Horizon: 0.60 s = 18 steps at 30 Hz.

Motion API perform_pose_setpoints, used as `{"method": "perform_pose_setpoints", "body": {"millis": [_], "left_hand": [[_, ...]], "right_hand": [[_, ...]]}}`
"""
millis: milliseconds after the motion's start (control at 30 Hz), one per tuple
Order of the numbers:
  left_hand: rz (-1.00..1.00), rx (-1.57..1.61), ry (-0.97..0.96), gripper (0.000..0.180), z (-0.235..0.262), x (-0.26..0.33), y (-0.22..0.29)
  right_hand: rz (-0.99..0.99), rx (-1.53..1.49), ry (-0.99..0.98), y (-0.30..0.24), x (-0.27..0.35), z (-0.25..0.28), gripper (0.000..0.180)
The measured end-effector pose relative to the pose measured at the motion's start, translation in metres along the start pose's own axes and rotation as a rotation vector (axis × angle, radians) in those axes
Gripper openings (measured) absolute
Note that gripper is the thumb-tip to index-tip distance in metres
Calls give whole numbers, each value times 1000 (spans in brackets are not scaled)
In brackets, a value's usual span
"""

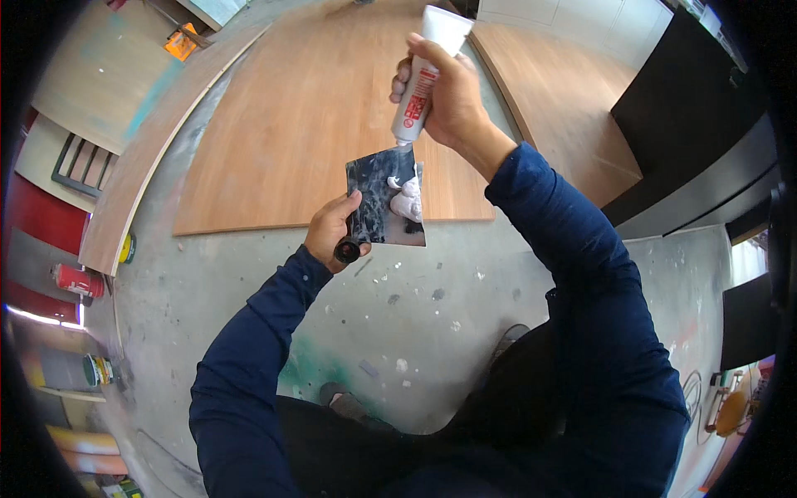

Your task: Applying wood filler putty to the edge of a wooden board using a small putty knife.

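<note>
Low in front of me, my left hand (330, 226) is closed round the left edge of a dark, marbled flat plate (367, 212). A round black cap (347, 250) sits at the fingers of that hand. White paste (407, 202) lies in a lump on the plate's right half, with a smaller dab beside it. Above it, my right hand (452, 95) grips a white squeeze tube (413, 116) with red print. The tube slants nozzle-down, its tip at the plate's top edge. Whether a strand of paste links tip and lump, I cannot tell.
A large wood-grain panel (274, 133) lies beyond my hands, with another wood-grain panel (564, 100) to its right. At the left are a long board (158, 166), a red can (79, 280) and a green-labelled can (98, 369). A black cabinet (677, 100) stands at right.
</note>
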<state>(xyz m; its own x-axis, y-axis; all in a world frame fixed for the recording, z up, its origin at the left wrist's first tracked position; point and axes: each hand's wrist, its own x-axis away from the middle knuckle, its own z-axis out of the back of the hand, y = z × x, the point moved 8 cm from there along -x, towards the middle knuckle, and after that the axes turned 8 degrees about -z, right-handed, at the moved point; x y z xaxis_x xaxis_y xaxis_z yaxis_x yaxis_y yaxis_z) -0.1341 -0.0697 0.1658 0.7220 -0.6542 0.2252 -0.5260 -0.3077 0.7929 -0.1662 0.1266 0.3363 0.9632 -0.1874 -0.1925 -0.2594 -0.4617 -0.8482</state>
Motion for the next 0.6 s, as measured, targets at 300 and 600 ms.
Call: {"method": "perform_pose_setpoints", "body": {"millis": [300,600], "left_hand": [[-69,-208,-226,37,-15,0,-3],[98,1,-290,33,-19,4,-5]], "right_hand": [[-149,164,95,33,7,-3,32],[-148,301,129,36,5,-4,32]]}}
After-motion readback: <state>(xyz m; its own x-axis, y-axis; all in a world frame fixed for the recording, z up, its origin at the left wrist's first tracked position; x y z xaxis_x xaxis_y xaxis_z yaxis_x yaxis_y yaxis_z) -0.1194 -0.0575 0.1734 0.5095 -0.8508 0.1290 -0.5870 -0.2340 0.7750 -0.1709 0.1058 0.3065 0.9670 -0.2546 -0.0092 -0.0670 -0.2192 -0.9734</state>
